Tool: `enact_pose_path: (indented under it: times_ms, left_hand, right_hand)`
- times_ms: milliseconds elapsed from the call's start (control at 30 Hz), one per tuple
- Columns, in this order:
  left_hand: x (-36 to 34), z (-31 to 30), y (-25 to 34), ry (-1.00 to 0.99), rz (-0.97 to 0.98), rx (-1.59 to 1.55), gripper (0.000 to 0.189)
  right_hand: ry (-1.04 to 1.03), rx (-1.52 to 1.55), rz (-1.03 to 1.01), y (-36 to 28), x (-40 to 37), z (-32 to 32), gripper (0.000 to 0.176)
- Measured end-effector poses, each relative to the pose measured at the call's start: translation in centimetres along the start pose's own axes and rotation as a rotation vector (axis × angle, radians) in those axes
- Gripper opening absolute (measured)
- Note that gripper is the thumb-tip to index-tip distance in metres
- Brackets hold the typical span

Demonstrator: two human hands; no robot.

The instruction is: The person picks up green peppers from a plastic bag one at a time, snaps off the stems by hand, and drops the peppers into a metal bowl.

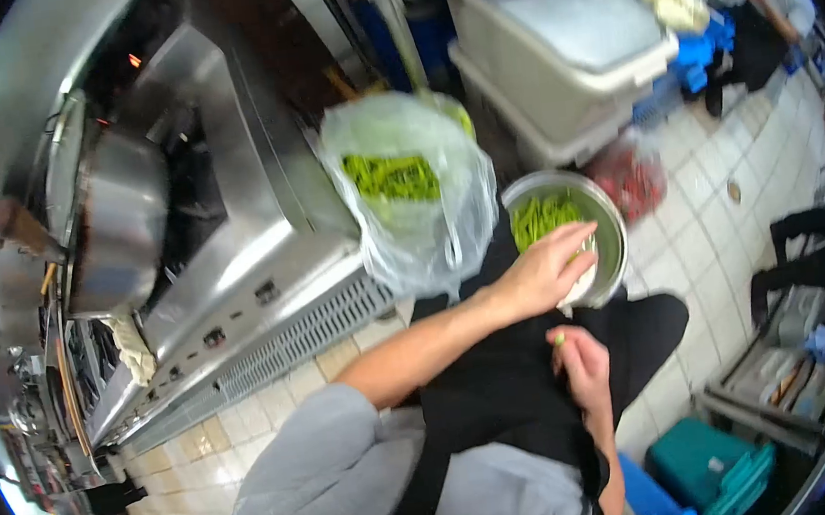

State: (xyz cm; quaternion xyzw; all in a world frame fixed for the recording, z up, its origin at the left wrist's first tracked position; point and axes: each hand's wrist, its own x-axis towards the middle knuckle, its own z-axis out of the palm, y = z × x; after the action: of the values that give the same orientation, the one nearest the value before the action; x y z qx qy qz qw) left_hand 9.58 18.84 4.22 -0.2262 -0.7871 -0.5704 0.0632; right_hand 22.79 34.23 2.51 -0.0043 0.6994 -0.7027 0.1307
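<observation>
My left hand (542, 269) reaches over a round metal bowl (614, 236) with its fingers apart. Cut green vegetable pieces (541, 219) lie in the bowl, and something pale shows below the fingers, too unclear to name. Close to my dark apron, my right hand (585, 365) is closed, with a small green piece (559, 340) at its fingertips. To the left of the bowl is an open clear plastic bag (463, 212) containing more green pieces (394, 177).
A metal stove (270, 197) with a large pot (122, 218) runs along the left. Lidded white bins (561, 41) and a bag of red items (631, 179) are beyond the bowl. A teal bin (706, 468) and a tray rack (786, 369) are at lower right.
</observation>
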Motion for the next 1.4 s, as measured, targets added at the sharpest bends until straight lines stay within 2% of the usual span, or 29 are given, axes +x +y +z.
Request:
enact_pose_path:
  times_ms: [67, 133, 200, 267, 300, 367, 400, 467, 533, 600, 633, 700, 733, 800, 833, 867, 933, 967, 1000, 1067, 1100, 1133, 1200, 1233, 1300, 1333, 1400]
  left_hand:
    - [0.9, -4.8, 2.7, 0.078, -0.065, 0.079, 0.031]
    - [0.6, -10.1, 1.7, 0.193, -0.167, 0.340, 0.026]
    - [-0.2, -14.8, -0.4, 0.211, -0.363, 0.774, 0.020]
    - [-0.8, -17.1, -1.0, 0.057, -0.724, 0.912, 0.024]
    - [-1.0, -17.4, -3.0, 0.077, -0.720, 0.917, 0.024]
    - [-1.9, -17.4, -8.9, 0.253, -0.648, 0.997, 0.039]
    - [-1.9, -17.2, -10.5, 0.269, -0.648, 0.992, 0.039]
    - [-1.3, -16.3, -13.1, 0.559, -0.544, 1.023, 0.053]
    - [-1.2, -16.2, -14.2, 0.604, -0.608, 1.018, 0.054]
    - [-1.2, -16.6, -15.0, 0.436, -0.765, 0.948, 0.040]
    - [-1.2, -16.8, -15.4, 0.443, -0.767, 0.938, 0.040]
    - [-1.0, -17.2, -15.2, 0.411, -0.731, 0.902, 0.025]
    - [-0.7, -17.2, -14.5, 0.418, -0.735, 0.897, 0.025]
    - [-0.5, -17.1, -11.9, 0.558, -0.566, 0.910, 0.017]
    - [-0.7, -17.2, -10.2, 0.604, -0.474, 0.870, 0.021]
    - [-0.8, -17.0, -8.6, 0.612, -0.477, 0.868, 0.021]
    - [-1.4, -16.6, -5.9, 0.852, -0.294, 0.416, 0.025]
    - [-1.9, -16.5, -5.2, 0.902, -0.246, 0.320, 0.025]
    - [-2.4, -16.5, -3.9, 0.912, -0.242, 0.323, 0.025]
    - [-3.1, -16.4, -0.2, 0.928, -0.152, 0.027, 0.020]
    - [-3.1, -16.3, 1.3, 0.914, -0.034, -0.045, 0.018]
    - [-3.5, -16.2, 2.0, 0.846, 0.006, -0.009, 0.020]
    - [-4.0, -15.4, 4.0, 0.695, -0.029, -0.100, 0.024]
    - [-3.7, -15.2, 4.9, 0.697, -0.032, -0.100, 0.024]
    - [-3.4, -14.0, 6.1, 0.480, -0.280, -0.743, 0.030]
    - [-3.1, -13.6, 5.9, 0.463, -0.304, -0.745, 0.030]
    - [-2.7, -12.6, 5.3, 0.407, -0.467, -0.869, 0.033]
  right_hand:
    - [0.014, 0.100, 0.018, 0.8, -0.1, -0.4, 0.019]
    - [0.039, 0.236, 0.033, 1.4, 0.1, -0.5, 0.020]
    - [0.015, 0.285, 0.018, 1.9, 0.4, -0.6, 0.023]
    - [-0.004, 0.351, 0.045, 2.0, 1.0, -0.1, 0.024]
    - [-0.022, 0.349, 0.038, 2.2, 1.4, 0.2, 0.025]
    - [-0.051, 0.339, 0.065, 1.5, 2.2, 0.8, 0.021]
    - [-0.069, 0.300, 0.070, 1.3, 2.5, 1.1, 0.021]
    - [-0.095, 0.220, 0.075, 1.3, 2.8, 1.1, 0.022]
    - [-0.100, 0.133, 0.064, 1.4, 2.7, 0.7, 0.022]
    - [-0.082, 0.114, 0.048, 1.6, 2.1, 0.1, 0.022]
    - [-0.059, 0.109, 0.037, 1.7, 1.7, -0.2, 0.022]
    - [-0.025, 0.130, 0.059, 2.0, 1.0, -0.7, 0.022]
    - [0.009, 0.164, 0.082, 2.1, 0.8, -0.8, 0.022]
    - [0.023, 0.194, 0.077, 2.2, 0.6, -0.6, 0.021]
    - [0.045, 0.228, 0.069, 2.1, 0.8, -0.5, 0.021]
    - [0.039, 0.222, 0.067, 1.9, 0.9, -0.4, 0.021]
    - [0.019, 0.221, 0.112, 1.3, 1.5, -0.3, 0.021]
    - [0.007, 0.215, 0.110, 0.9, 1.9, -0.1, 0.021]
    - [0.005, 0.213, 0.140, 0.3, 2.4, 0.2, 0.021]
    - [0.002, 0.207, 0.163, -0.4, 3.3, 0.8, 0.021]
    - [-0.010, 0.244, 0.166, -0.8, 3.7, 1.1, 0.021]
    - [-0.024, 0.282, 0.172, -1.0, 3.9, 1.3, 0.021]
    - [-0.054, 0.290, 0.186, -1.0, 4.8, 1.5, 0.020]
    - [-0.060, 0.323, 0.177, -1.3, 5.1, 1.8, 0.020]
    - [-0.058, 0.361, 0.186, -1.1, 5.5, 2.1, 0.022]
    - [-0.083, 0.404, 0.176, -1.2, 5.7, 2.2, 0.022]
    - [-0.066, 0.427, 0.193, -1.2, 5.8, 2.7, 0.026]
